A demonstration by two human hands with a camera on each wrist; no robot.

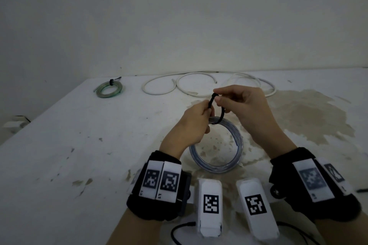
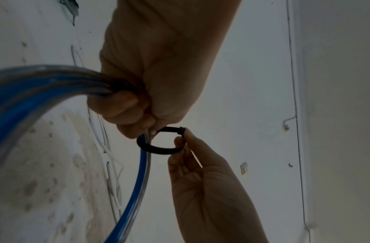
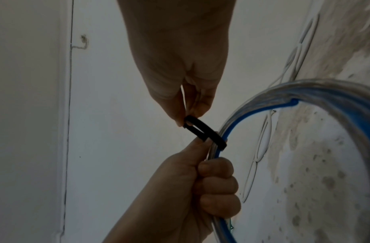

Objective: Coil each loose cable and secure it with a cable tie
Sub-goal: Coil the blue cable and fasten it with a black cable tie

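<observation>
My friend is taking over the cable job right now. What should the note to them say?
Left hand grips the blue-and-clear coil at its top, holding it up off the table.
Right hand pinches the head of the black cable tie, looped loosely around the coil's strands.
Done: the green coil at the far left already wears a tie.
Left: pull this tie snug, then coil and tie the loose white cable lying along the far edge.
</observation>
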